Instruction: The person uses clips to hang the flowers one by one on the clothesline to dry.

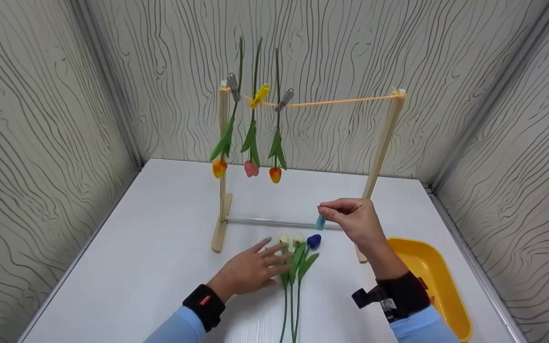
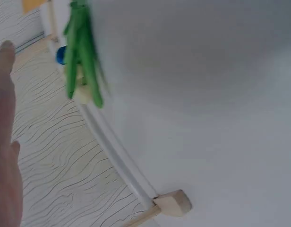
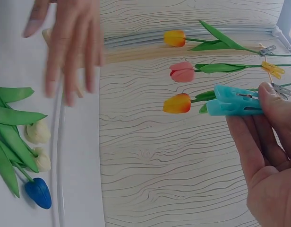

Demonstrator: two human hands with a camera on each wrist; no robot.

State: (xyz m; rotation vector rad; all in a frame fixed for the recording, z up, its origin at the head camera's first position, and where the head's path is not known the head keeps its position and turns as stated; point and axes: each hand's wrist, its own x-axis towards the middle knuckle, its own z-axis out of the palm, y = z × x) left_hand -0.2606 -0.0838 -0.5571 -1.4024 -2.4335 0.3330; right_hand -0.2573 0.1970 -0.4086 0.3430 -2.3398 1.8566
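Observation:
My right hand (image 1: 358, 224) pinches a light-blue clothespin (image 3: 235, 100) between thumb and fingers, above the table near the rack's right post. My left hand (image 1: 255, 269) hovers with fingers spread over the artificial tulips on the table; contact cannot be told. Two of these are white tulips (image 3: 38, 131), partly behind the fingers in the head view, and beside them lies a blue tulip (image 1: 313, 241). Their green stems run toward me. On the orange string (image 1: 341, 101) three tulips hang head down: an orange one (image 1: 219, 169), a pink one (image 1: 251, 168) and a red-yellow one (image 1: 275, 175).
Grey clothespins (image 1: 284, 99) and a yellow clothespin (image 1: 259, 95) hold the hanging stems on the string. The wooden rack has a left post (image 1: 224, 143), a right post (image 1: 383, 143) and a low crossbar (image 1: 274, 222). A yellow basin (image 1: 439, 267) stands at the right.

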